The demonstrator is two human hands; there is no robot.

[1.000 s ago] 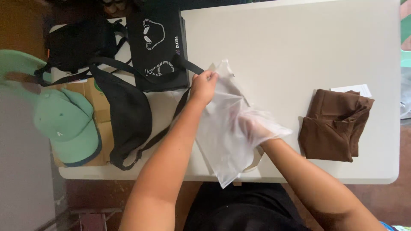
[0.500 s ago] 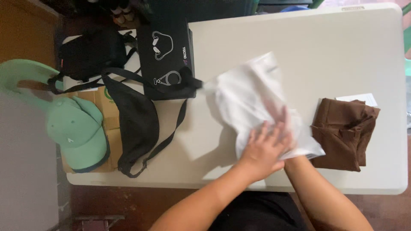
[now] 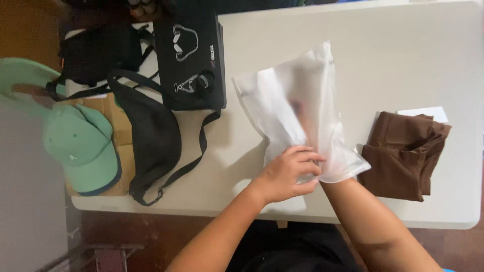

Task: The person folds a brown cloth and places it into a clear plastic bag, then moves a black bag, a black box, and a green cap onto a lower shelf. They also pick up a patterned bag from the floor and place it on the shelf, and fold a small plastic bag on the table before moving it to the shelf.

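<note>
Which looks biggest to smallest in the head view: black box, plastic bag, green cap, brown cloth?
1. Plastic bag, though it is lifted toward the camera, so unsure against the box.
2. Black box.
3. Brown cloth and green cap look about alike; not ranked.

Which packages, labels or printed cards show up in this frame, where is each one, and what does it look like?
Frosted plastic bag: table centre, translucent white; right hand inside it, left hand gripping its mouth.
Black box: top left, flat, rectangular, white line drawings on the lid.
Cardboard box: left edge, brown, under the green cap.
White card: right, behind the folded brown garment; mostly hidden.
</note>
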